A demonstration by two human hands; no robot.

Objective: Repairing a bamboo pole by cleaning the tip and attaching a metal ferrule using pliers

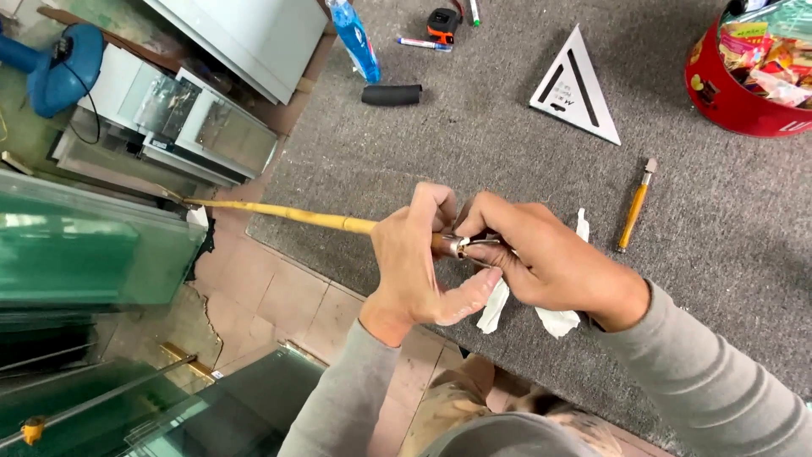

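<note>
My left hand (414,262) grips a long yellow bamboo-like stick (279,215) near its end, where a metal ferrule (457,246) sits. The stick runs out leftward over the table's edge. My right hand (541,258) pinches a thin metal piece at that ferrule with its fingertips. Both hands hover over the grey carpet-covered table (719,220), just above crumpled white tissue (495,309). A yellow-handled glass cutter (634,207) lies on the carpet to the right of my hands.
A white triangular square (577,85), a black cylinder (392,95), a blue bottle (355,38), a marker (425,43), a tape measure (442,24) and a red tin of packets (744,72) sit farther back. Stacked glass panes (85,250) stand at the left, on the floor.
</note>
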